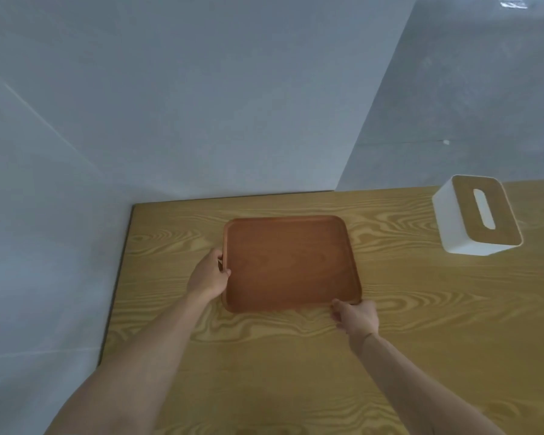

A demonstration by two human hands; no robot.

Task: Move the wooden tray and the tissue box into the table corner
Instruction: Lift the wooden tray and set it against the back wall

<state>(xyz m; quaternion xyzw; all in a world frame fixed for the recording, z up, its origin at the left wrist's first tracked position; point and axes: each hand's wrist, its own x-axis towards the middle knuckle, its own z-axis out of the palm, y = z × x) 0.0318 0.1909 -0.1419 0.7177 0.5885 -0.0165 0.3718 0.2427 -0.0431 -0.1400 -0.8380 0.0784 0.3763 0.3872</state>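
A reddish-brown wooden tray [291, 262] lies flat on the light wooden table [421, 324], a little out from the far left corner. My left hand [208, 274] grips its left rim, thumb over the edge. At the tray's near right corner, my right hand [355, 318] has its fingers curled on the rim. A white tissue box [476, 215] with a wooden lid and a slot stands at the far right of the table, away from both hands.
Grey walls close the table at the back and on the left, meeting in a corner [135, 205] beyond the tray. A strip of bare tabletop lies between the tray and both walls.
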